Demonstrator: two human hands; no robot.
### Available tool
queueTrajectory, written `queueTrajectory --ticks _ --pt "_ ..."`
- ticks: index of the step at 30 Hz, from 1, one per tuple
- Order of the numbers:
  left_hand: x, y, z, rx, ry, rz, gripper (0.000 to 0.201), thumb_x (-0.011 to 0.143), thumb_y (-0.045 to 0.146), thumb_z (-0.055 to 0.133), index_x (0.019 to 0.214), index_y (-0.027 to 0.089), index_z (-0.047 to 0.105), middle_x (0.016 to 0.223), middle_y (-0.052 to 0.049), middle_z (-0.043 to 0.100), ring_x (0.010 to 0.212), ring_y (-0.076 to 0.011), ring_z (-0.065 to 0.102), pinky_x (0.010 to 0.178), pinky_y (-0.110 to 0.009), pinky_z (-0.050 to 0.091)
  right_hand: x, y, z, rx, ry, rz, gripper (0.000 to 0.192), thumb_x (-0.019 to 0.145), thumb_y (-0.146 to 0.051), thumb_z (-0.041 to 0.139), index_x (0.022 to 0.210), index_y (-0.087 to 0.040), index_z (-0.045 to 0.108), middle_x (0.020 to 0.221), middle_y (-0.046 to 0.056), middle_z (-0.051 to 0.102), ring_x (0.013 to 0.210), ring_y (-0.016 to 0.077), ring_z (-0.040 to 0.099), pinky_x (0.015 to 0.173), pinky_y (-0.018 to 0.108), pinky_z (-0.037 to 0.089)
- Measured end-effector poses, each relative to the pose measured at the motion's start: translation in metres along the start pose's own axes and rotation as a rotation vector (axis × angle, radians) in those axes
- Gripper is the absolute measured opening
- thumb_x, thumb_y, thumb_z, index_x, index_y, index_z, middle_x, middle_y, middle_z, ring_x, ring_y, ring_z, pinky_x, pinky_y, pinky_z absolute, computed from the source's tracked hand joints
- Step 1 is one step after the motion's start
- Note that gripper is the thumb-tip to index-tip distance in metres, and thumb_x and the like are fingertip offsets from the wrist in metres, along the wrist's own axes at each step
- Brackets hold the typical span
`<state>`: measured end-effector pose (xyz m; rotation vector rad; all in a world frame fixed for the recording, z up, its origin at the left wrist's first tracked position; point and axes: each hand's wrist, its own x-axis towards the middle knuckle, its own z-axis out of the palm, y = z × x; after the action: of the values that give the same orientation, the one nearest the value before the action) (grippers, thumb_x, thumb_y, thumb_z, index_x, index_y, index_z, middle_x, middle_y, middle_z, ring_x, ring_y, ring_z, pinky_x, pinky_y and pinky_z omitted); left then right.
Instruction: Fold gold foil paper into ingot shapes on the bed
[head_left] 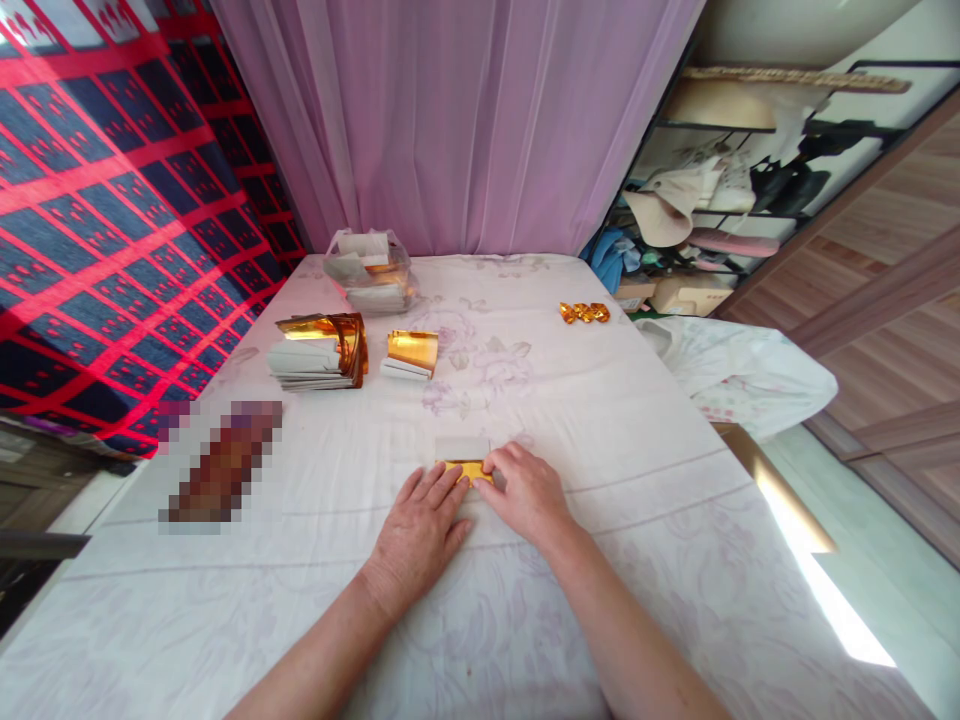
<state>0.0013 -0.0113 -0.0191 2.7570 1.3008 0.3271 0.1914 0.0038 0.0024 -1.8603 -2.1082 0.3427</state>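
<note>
No legible text or numbers.

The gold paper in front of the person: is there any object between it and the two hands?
Nothing visible stands between: the left hand and the right hand both have fingers on the gold paper. The small gold stack lies farther back on the cloth.

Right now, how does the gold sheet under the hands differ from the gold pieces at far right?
The gold sheet lies low and flat, while the gold pieces look bulky and faceted. The left hand and right hand touch the gold sheet; the gold pieces lie untouched. Both look shiny.
</note>
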Motion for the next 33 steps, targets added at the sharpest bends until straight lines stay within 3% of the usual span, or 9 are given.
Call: queueTrajectory --ticks 8,16,20,27,33 --pt "-0.002 -0.003 0.0 0.026 -0.016 0.029 0.049 0.096 0.044 0.042 0.138 0.018 0.049 0.143 -0.008 0.051 0.134 -0.0257 0.044 0.111 -0.046 0.034 0.002 0.0 -0.005 0.026 -0.079 0.026 0.008 0.081 -0.026 0.067 0.088 -0.023 0.065 0.091 0.001 0.063 0.084 0.0152 0.06 0.072 0.026 0.039" --pt "-0.002 -0.004 0.001 0.044 -0.024 0.039 0.049 0.096 0.044 0.043 0.137 0.018 0.05 0.143 -0.008 0.051 0.134 -0.0267 0.044 0.111 -0.047 0.034 0.006 0.016 -0.007 0.251 -0.182 0.025 0.015 0.079 -0.009 0.062 0.087 -0.021 0.067 0.093 0.001 0.065 0.075 0.0108 0.061 0.071 0.022 0.043" --pt "-0.003 -0.004 0.002 0.055 -0.013 0.056 0.046 0.096 0.044 0.043 0.137 0.024 0.051 0.144 -0.007 0.05 0.134 -0.0269 0.044 0.11 -0.047 0.034 0.01 0.019 -0.009 0.265 -0.202 0.02 0.019 0.079 -0.007 0.06 0.088 -0.021 0.068 0.094 0.002 0.066 0.074 0.0106 0.061 0.071 0.022 0.044" --pt "-0.003 0.0 0.004 0.038 0.011 0.019 0.045 0.096 0.047 0.04 0.134 0.027 0.053 0.143 -0.006 0.051 0.134 -0.0264 0.043 0.11 -0.048 0.034 0.006 0.004 -0.007 0.15 -0.078 0.049 0.01 0.084 -0.016 0.059 0.09 -0.022 0.066 0.09 0.0 0.067 0.08 0.0121 0.062 0.07 0.022 0.04" --pt "-0.001 0.017 0.006 0.059 0.055 -0.07 0.048 0.095 0.05 0.041 0.135 0.027 0.052 0.141 -0.008 0.053 0.133 -0.0301 0.045 0.113 -0.061 0.021 0.002 -0.002 0.003 0.021 0.042 0.054 0.013 0.09 -0.022 0.054 0.084 -0.023 0.066 0.089 0.001 0.066 0.081 0.0137 0.061 0.069 0.024 0.038"
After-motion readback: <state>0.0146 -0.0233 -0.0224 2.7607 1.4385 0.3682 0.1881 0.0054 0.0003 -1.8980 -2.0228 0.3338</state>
